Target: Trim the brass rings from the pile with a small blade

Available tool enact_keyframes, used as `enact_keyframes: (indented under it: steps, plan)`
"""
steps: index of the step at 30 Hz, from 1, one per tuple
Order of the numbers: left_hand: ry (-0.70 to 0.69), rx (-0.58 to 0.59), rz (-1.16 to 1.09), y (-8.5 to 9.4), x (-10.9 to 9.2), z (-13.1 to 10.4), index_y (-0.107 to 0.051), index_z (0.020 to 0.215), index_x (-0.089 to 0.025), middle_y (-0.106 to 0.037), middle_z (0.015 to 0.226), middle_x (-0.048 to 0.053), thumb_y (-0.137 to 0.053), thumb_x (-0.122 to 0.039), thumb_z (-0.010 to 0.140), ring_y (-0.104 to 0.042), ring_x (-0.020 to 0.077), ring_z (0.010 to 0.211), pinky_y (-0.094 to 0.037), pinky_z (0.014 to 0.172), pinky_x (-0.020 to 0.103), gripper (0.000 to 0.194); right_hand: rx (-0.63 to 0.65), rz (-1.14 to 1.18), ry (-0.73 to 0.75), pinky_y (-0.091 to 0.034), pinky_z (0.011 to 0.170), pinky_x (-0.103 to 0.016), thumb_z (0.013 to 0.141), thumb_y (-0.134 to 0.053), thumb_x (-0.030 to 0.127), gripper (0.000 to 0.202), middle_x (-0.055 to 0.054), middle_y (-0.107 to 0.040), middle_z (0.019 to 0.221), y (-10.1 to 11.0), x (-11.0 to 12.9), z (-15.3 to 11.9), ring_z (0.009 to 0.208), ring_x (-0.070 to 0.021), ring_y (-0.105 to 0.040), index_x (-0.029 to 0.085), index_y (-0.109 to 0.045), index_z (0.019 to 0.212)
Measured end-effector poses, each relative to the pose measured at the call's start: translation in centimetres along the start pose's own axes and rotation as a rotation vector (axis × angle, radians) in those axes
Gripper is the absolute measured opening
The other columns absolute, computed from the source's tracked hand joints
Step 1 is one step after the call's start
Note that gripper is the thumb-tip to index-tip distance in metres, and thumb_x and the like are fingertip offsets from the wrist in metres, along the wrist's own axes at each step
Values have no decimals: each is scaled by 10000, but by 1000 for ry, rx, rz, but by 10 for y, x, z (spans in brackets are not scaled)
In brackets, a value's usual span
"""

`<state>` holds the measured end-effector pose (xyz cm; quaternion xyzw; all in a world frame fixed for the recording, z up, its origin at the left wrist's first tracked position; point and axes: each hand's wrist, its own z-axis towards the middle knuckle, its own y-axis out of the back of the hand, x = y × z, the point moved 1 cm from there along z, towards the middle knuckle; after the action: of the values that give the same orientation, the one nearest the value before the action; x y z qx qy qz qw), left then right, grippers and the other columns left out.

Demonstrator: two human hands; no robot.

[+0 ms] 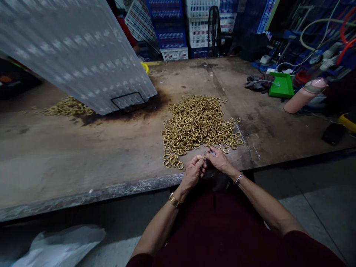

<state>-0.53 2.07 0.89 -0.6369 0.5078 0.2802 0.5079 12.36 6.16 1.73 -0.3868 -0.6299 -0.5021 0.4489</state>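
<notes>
A large heap of brass rings lies on the worktable, just beyond both hands. At the table's front edge my left hand is closed, its fingertips pinching what looks like a single brass ring, mostly covered by the fingers. Close against it on the right, my right hand is closed around a small slim tool, grey with a dark end. The tool's kind cannot be made out. The fingertips of both hands meet at the ring.
A tall translucent ribbed panel leans over the table at left, near a smaller ring pile. Crates and a fan stand behind. At right are a green tray, a pink bottle and hoses.
</notes>
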Motion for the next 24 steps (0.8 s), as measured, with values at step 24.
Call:
enact_keyframes:
  steps: [24]
  plan:
    - [-15, 9, -25, 6, 4, -12, -564, 791, -157, -514, 586, -41, -675, -461, 708, -431, 45, 437, -306, 368, 146, 335, 18, -1025, 29, -309, 614, -264, 791, -442, 174, 252, -87, -686, 871, 17, -9, -3, 746, -189, -599, 189, -613, 975]
